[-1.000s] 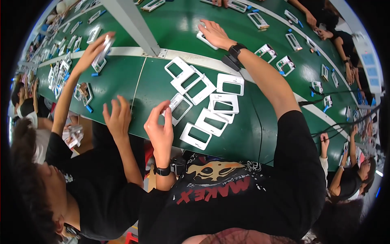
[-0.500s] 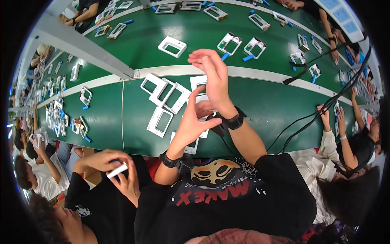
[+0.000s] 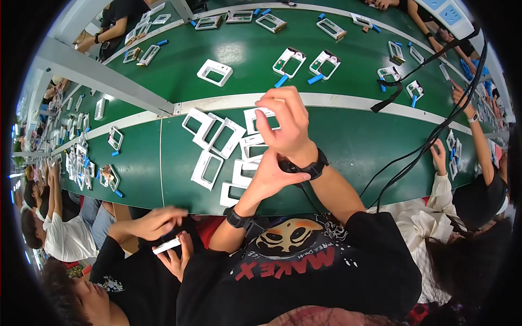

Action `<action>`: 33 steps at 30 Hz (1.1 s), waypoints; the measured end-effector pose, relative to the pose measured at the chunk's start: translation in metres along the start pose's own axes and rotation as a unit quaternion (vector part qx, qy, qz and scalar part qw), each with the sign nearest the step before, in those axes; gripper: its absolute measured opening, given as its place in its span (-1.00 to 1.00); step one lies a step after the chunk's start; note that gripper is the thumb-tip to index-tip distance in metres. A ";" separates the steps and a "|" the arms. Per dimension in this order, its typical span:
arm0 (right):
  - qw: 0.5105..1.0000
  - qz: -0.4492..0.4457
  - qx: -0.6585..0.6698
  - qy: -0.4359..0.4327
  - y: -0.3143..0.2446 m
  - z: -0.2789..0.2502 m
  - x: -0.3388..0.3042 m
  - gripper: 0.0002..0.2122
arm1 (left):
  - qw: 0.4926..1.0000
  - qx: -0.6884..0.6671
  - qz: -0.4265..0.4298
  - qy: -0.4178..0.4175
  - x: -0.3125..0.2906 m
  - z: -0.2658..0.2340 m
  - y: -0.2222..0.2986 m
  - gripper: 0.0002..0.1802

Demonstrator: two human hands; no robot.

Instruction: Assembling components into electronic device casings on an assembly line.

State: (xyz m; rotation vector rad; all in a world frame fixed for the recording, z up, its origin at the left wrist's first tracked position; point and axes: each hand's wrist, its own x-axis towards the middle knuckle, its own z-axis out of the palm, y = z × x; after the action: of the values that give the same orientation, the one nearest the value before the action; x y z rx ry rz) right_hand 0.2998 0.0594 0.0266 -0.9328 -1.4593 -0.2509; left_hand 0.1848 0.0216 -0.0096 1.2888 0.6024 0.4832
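Observation:
My left hand (image 3: 270, 176) is closed around my right wrist, its thumb pressed along the black wristband (image 3: 314, 166) there; its other fingers are partly hidden behind the wrist. Above it, my right hand (image 3: 291, 122) is raised over the bench with its fingers loosely bent and apart, holding nothing. Another black wristband (image 3: 243, 220) sits on my left wrist. Several white rectangular plastic frames lie on the green bench beside and beneath my hands, among them a frame (image 3: 197, 173) to the left and a frame (image 3: 249, 118) partly covered by my right hand.
A pale rail (image 3: 217, 102) crosses the bench, and a grey post (image 3: 109, 76) rises at left. Beyond lie casings with blue cylinders (image 3: 315, 80). Black cables (image 3: 418, 155) hang at right, below a power strip (image 3: 448, 13). At left, a co-worker holds a white casing (image 3: 166, 246).
My left hand has closed around the right wristband, and my right hand's fingers have bent from a straighter pose. The co-worker at left has lifted one hand off the white casing.

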 end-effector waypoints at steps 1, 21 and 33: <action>1.000 -0.025 -0.005 -0.007 0.000 -0.002 0.001 -0.77 | 1.000 0.001 0.000 -0.003 0.001 0.004 0.002 -0.26; 0.842 0.426 0.044 -0.328 0.034 -0.023 -0.020 -0.76 | 0.926 0.245 0.038 0.285 -0.094 -0.077 0.001 -0.33; 0.839 0.177 -0.024 -0.514 -0.014 0.000 -0.035 -0.56 | 0.834 0.499 -0.043 0.229 -0.129 -0.047 0.006 -0.02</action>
State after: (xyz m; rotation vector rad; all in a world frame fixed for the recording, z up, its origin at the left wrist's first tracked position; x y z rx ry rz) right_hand 0.2848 0.0366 0.0004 -1.4621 -2.1896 0.5987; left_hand 0.0563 -0.0251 0.0066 2.1395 1.4336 0.4037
